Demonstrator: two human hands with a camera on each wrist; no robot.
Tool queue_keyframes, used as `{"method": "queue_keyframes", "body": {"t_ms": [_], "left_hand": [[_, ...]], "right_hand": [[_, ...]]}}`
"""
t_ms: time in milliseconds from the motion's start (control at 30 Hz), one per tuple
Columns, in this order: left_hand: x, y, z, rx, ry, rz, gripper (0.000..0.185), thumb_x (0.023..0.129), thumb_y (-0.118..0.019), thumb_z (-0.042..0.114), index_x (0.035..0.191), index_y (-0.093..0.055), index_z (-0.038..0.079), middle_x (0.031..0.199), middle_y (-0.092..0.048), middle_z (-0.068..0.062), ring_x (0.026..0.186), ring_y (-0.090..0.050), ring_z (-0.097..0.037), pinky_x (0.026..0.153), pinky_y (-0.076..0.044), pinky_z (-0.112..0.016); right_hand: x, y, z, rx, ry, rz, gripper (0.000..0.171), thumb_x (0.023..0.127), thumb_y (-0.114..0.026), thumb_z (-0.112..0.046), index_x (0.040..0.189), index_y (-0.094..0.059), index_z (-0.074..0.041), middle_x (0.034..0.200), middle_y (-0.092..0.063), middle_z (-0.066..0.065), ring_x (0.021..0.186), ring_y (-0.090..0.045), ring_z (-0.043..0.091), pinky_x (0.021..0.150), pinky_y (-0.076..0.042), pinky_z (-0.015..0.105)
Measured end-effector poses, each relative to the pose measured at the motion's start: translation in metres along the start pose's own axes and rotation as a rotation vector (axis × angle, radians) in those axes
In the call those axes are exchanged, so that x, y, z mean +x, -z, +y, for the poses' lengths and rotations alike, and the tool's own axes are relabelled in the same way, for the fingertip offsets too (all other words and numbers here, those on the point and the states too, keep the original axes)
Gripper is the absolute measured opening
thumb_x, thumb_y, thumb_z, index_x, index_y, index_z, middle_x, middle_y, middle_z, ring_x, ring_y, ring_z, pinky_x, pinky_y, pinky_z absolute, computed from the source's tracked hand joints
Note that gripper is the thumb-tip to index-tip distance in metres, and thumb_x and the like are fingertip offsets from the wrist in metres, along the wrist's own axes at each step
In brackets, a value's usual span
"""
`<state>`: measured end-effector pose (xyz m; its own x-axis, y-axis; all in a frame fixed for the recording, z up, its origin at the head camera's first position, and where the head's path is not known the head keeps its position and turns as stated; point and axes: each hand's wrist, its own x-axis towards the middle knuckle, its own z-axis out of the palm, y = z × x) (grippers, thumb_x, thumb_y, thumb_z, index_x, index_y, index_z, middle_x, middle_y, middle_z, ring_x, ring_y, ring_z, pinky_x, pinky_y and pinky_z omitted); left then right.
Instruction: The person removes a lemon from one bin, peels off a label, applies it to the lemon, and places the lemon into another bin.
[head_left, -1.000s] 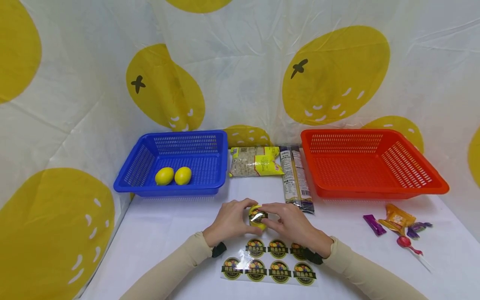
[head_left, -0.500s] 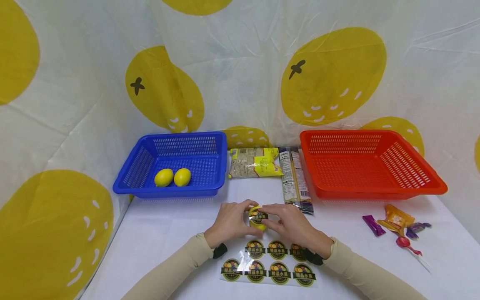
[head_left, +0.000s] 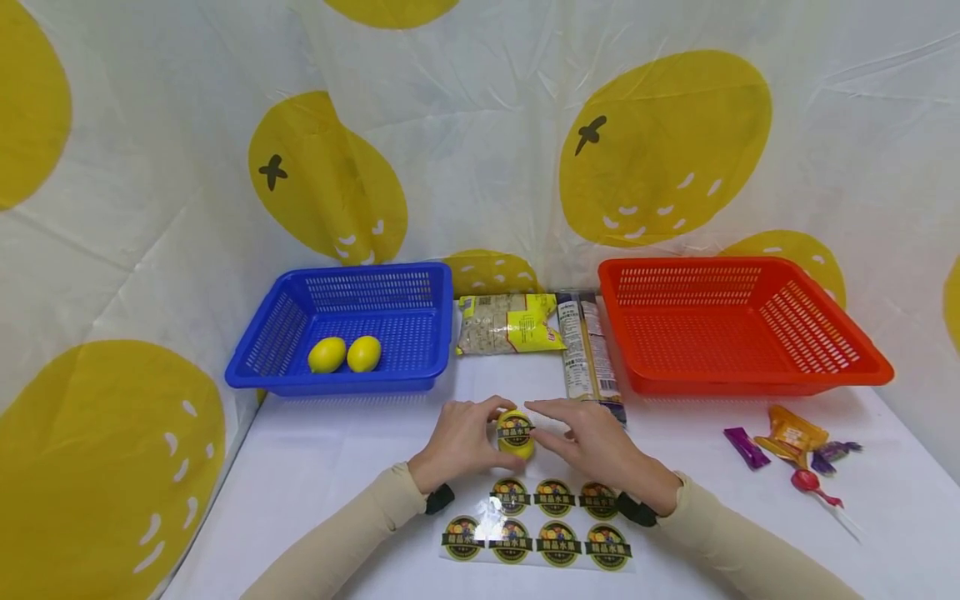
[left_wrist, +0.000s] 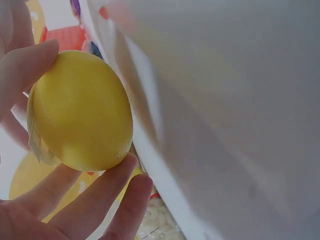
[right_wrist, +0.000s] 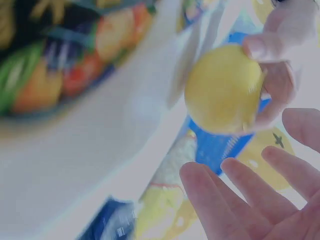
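Note:
My left hand [head_left: 467,437] grips a yellow lemon [head_left: 516,434] with a round label stuck on its top, just above the white table. The lemon [left_wrist: 80,112] fills the left wrist view, held between thumb and fingers. My right hand [head_left: 581,433] hovers beside the lemon with fingers spread and straight, a small gap between them and the fruit [right_wrist: 222,87]. A sheet of round fruit stickers [head_left: 536,525] lies on the table just in front of both hands.
A blue basket [head_left: 420,287] at back left holds two lemons [head_left: 345,353]. An empty red basket [head_left: 742,383] stands at back right. Between them lie a snack bag [head_left: 510,323] and a noodle packet [head_left: 588,354]. Wrapped candies and a lollipop [head_left: 795,450] lie at right.
My right hand has let go of the lemon and drawn back slightly to the right, fingers opening. The left hand still holds the lemon in place.

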<state>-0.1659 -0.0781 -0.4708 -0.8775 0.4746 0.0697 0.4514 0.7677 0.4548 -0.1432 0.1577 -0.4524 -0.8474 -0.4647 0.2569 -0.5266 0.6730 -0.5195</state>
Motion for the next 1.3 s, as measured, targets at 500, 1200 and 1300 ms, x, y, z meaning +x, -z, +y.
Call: {"method": "queue_keyframes", "body": {"t_ms": [500,1200,1300], "left_hand": [[0.015,0.029,0.013,-0.044,-0.076,0.029,0.072,0.067,-0.091,0.053,0.129,-0.066,0.026,0.114,-0.079,0.0,0.101,-0.073,-0.021,0.086,-0.053,-0.035],[0.07,0.078,0.051,-0.024,-0.272,-0.006,0.075,0.071,-0.09,0.053,0.135,-0.063,0.025,0.121,-0.077,-0.001,0.112,-0.071,-0.019,0.093,-0.056,-0.039],[0.08,0.083,0.057,-0.032,-0.291,-0.022,0.074,0.072,-0.09,0.053,0.135,-0.062,0.025,0.123,-0.076,-0.002,0.115,-0.071,-0.02,0.096,-0.055,-0.041]], "right_hand": [[-0.029,0.082,0.02,-0.162,0.015,0.357,0.048,0.081,-0.085,-0.011,0.127,-0.073,-0.015,0.12,-0.077,0.008,0.099,-0.075,0.026,0.079,-0.057,0.015],[-0.091,0.168,0.106,-0.36,-0.401,0.276,0.055,0.097,-0.069,-0.039,0.137,-0.062,-0.001,0.133,-0.06,0.036,0.117,-0.053,0.06,0.075,-0.057,0.058],[-0.096,0.17,0.113,-0.377,-0.447,0.24,0.057,0.097,-0.068,-0.041,0.134,-0.063,0.002,0.133,-0.058,0.038,0.117,-0.051,0.062,0.078,-0.053,0.067]]}}
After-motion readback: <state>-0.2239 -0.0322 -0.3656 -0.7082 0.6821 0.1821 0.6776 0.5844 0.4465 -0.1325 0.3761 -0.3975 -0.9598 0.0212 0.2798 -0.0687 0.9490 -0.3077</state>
